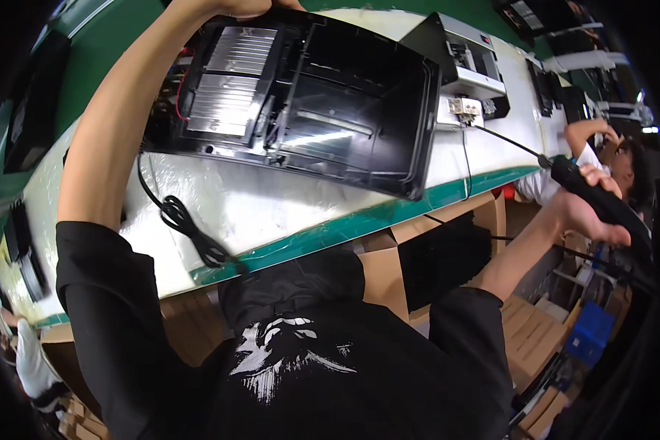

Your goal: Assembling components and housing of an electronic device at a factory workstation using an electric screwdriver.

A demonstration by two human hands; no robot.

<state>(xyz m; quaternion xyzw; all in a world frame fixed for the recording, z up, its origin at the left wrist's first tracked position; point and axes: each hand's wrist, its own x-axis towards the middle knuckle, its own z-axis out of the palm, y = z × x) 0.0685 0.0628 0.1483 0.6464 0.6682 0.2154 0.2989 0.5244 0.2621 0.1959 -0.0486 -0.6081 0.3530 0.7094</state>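
In my right hand (598, 209) is a black electric screwdriver (576, 177), fingers wrapped around its body. Its long thin shaft slants left toward a small metal screw feeder (465, 110), with the tip close to the feeder's front. A wide black plastic housing (352, 110) lies open on the bench. Two ribbed silver metal plates (231, 81) sit in its left part, beside a thin red wire. At the housing's far edge is my left hand (249, 6), mostly cut off by the picture's top, so its grip cannot be made out.
A coiled black cable (187, 224) trails from the housing across the white bench top (257, 205). Green edging (330, 238) runs along the near side. Below are cardboard boxes (381, 275) and a blue bin (590, 334). Another person (623, 165) is at the right.
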